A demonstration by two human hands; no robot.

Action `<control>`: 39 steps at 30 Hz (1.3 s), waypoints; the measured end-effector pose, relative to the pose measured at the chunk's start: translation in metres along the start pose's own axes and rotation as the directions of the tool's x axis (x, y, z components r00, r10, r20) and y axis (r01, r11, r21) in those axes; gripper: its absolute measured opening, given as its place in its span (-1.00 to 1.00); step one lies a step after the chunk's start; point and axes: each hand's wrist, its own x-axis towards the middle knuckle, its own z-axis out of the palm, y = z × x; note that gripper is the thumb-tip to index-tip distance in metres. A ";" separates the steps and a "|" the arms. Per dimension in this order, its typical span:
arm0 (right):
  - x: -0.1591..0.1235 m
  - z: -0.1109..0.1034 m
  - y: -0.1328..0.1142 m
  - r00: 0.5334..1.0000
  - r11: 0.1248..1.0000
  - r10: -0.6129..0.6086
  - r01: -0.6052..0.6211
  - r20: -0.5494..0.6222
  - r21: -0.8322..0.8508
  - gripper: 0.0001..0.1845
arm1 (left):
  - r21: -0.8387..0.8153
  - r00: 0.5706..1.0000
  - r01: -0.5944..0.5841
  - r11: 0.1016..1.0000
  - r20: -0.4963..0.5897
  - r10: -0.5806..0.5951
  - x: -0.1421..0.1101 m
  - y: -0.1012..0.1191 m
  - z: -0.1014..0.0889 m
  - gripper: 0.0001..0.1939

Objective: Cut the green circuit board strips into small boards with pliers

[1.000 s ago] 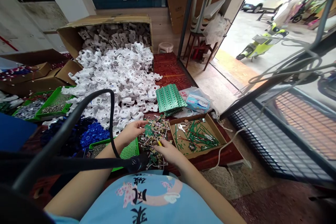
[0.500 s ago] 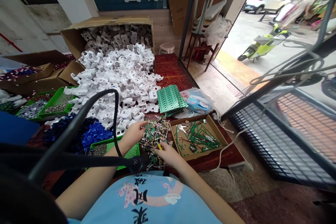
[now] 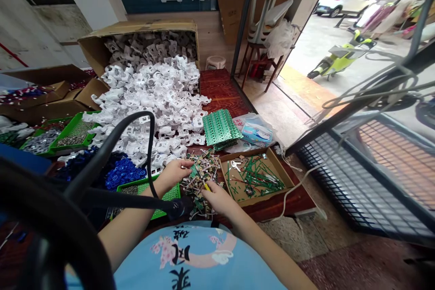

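Observation:
My left hand (image 3: pixel 174 176) is over the left side of a heap of small circuit boards with pale connectors (image 3: pixel 204 166). Its fingers are pinched at a small green circuit board (image 3: pixel 193 171), beside the fingertips. On the heap's right side my right hand (image 3: pixel 217 197) is closed around a slim yellow tool (image 3: pixel 207 186). Only its yellow end shows, so its kind is unclear. Just beyond the heap lies a stack of green circuit-board panels (image 3: pixel 220 128). A shallow cardboard tray (image 3: pixel 288 185) to the right holds green wires and a pale metal piece.
White plastic housings (image 3: pixel 152 95) spill from a large carton (image 3: pixel 90 52). Blue rings (image 3: pixel 124 172) and green trays (image 3: pixel 170 197) of small parts lie left. A black bent arm (image 3: pixel 132 118) crosses the left foreground. A plastic-wrapped packet (image 3: pixel 256 130) and loose cable (image 3: pixel 288 192) are right.
My left hand dipped into the heap at its left edge, then came slightly to the right with its fingers pinched. My right hand stays nearly still with the yellow tool.

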 end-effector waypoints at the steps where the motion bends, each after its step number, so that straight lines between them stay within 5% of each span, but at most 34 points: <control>1: 0.000 0.000 -0.001 1.000 0.999 -0.008 0.007 -0.010 -0.036 -0.77 | 0.025 1.000 0.010 1.000 -0.015 -0.009 -0.001 0.002 0.001 -0.53; 7: 0.004 0.005 0.003 0.999 0.981 0.017 -0.026 -0.051 -0.190 -0.75 | 0.373 0.992 0.009 0.928 -0.117 0.038 -0.012 0.019 0.014 -0.62; 13: 0.008 0.005 0.012 0.994 0.962 0.102 -0.109 -0.042 -0.252 -0.61 | 0.585 0.984 -0.072 0.808 -0.089 0.152 -0.006 0.019 0.009 -0.62; 19: 0.002 -0.004 0.001 0.998 0.984 0.056 -0.055 -0.002 -0.171 -0.38 | 0.492 0.996 0.017 0.871 -0.087 0.030 0.010 0.010 -0.002 -0.61; 23: -0.001 -0.005 -0.002 0.994 0.935 0.058 -0.085 -0.088 -0.343 -0.38 | 0.399 0.996 0.026 0.917 -0.086 0.009 0.014 0.001 -0.002 -0.62; 29: -0.009 -0.014 -0.001 0.971 0.823 -0.110 -0.031 -0.213 -0.568 -0.42 | 0.326 0.993 -0.007 0.945 -0.109 0.045 0.012 -0.009 -0.005 -0.63; 34: -0.014 -0.058 0.017 0.977 0.901 0.041 -0.127 -0.210 -0.415 -0.44 | 0.163 0.984 0.022 0.986 -0.176 0.007 -0.007 -0.005 -0.020 -0.65; 39: -0.010 -0.111 0.042 0.895 0.812 0.209 -0.383 -0.393 -0.440 -0.37 | 0.026 0.967 0.064 0.998 -0.249 -0.055 -0.029 -0.011 -0.037 -0.60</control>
